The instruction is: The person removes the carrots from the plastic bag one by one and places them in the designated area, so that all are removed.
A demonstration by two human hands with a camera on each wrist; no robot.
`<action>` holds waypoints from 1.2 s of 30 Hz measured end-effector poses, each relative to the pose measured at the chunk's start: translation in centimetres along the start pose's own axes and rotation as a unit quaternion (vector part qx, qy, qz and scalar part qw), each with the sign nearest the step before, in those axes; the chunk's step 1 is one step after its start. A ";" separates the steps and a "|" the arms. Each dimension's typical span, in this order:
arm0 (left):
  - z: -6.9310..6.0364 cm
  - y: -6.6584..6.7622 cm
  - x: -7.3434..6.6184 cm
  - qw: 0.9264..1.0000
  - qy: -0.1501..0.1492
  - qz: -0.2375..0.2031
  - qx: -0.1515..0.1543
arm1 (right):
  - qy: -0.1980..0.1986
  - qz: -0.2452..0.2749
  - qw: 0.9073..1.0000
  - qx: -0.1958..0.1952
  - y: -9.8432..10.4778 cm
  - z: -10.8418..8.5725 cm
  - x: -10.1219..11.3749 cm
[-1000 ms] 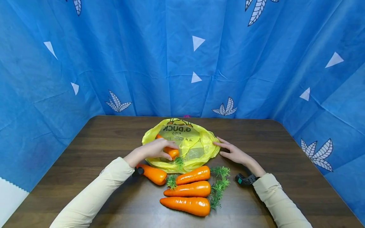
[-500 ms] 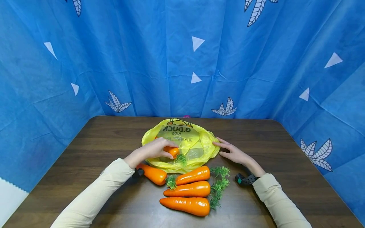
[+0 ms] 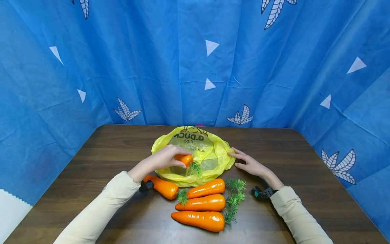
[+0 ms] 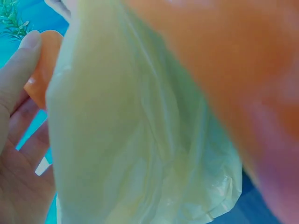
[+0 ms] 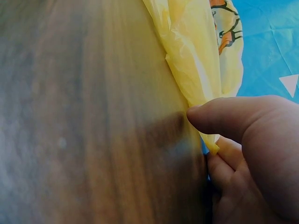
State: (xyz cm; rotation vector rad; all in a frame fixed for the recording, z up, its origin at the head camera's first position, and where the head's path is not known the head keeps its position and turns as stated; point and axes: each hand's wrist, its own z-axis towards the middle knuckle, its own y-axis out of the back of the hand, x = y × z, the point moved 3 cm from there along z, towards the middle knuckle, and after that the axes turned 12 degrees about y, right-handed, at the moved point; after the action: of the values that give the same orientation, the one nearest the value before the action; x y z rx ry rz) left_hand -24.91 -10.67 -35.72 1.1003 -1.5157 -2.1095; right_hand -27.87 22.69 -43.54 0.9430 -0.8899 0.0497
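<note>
Over the mouth of a yellow plastic bag (image 3: 210, 152), my left hand (image 3: 166, 157) holds a carrot (image 3: 185, 159) between thumb and fingers near its leafy end. Green leaves hang from it in front of the bag's inside; its other end is hidden by the hand. In the left wrist view the thumb and fingers hold the carrot (image 4: 46, 65) beyond the bag's yellow wall (image 4: 117, 116). My right hand (image 3: 250, 164) touches the bag's right side with relaxed, spread fingers. The right wrist view has its thumb (image 5: 233, 116) against the bag's edge (image 5: 196, 70).
Three carrots (image 3: 201, 202) lie stacked in a row before the bag, leaves to the right. Another carrot (image 3: 166, 188) lies by the left wrist, its leaves (image 3: 182, 196) towards the row. The brown wooden table (image 3: 122, 139) ends at a blue curtain (image 3: 158, 61).
The carrot in my left hand has risen slightly and shifted right, its leaves swinging right. Its far end, visible behind the hand before, is now hidden. My right hand has stayed in place.
</note>
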 end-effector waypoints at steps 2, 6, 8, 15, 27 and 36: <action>-0.2 0.3 -0.4 1.000 0.000 0.005 -0.005 | 0.001 0.001 1.000 0.000 0.0 0.0 0.0; -0.6 1.1 -1.2 1.000 -0.001 0.012 -0.018 | -0.007 0.003 1.000 0.000 0.0 0.1 0.1; -1.0 1.4 -1.6 1.000 -0.002 0.016 -0.022 | -0.011 0.001 1.000 0.002 -0.1 0.1 0.2; -2.0 2.5 -3.3 0.999 -0.010 -0.008 -0.031 | -0.016 0.015 1.000 0.000 0.2 0.4 3.2; -3.3 5.1 -3.2 0.988 0.000 -0.134 -0.073 | -0.011 0.001 1.000 0.002 0.1 1.0 3.4; -5.2 5.6 -3.2 0.987 0.023 -0.141 -0.079 | -0.005 -0.004 1.000 0.005 0.0 0.3 0.7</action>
State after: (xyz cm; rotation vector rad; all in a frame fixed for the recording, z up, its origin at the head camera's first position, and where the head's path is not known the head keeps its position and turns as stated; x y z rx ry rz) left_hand -19.92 -14.17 -30.10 1.3597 -1.2054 -2.3237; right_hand -27.61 22.27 -42.97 0.9575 -0.8957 0.0431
